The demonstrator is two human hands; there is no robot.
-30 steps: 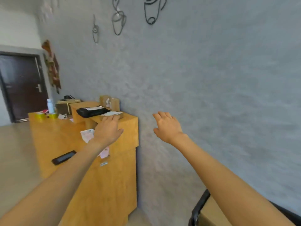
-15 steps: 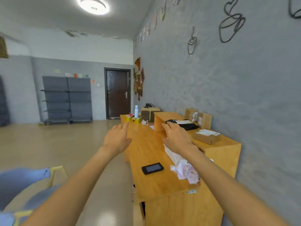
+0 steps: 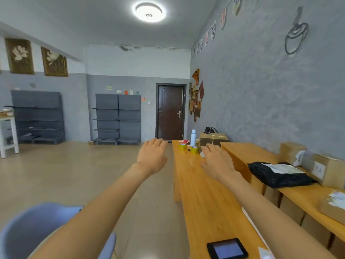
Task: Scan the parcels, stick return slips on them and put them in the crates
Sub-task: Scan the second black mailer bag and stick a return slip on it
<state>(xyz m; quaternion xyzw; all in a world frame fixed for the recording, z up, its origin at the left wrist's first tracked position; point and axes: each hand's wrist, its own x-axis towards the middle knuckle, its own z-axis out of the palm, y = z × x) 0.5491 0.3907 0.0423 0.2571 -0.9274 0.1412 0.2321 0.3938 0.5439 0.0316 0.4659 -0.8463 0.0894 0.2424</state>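
Since half a second ago the view has swung further left down the room; both hands have come off the parcels and now hover out in front, holding nothing.

Head view only. Left hand (image 3: 152, 157) is off the surface's left edge, over the floor, fingers relaxed and spread, empty. Right hand (image 3: 217, 161) is over the surface (image 3: 201, 202), fingers loosely extended toward its far end, also empty.

Parcels: black poly bag parcel (image 3: 280, 174) with a white label lies on the raised shelf (image 3: 248, 152) along the wall side. Cardboard boxes (image 3: 324, 169) sit just beside it against the wall, one more at the right frame edge. A taped box (image 3: 212, 140) sits at the far end. Tape rolls (image 3: 194, 149) and a white bottle (image 3: 193, 137) stand near that far end. Handheld scanner (image 3: 226, 248) lies at the near end, untouched.

Progress, my read: early. No crates in view, no slip in hand, all visible parcels still on the surface. Scan, slip and crate steps all remain.
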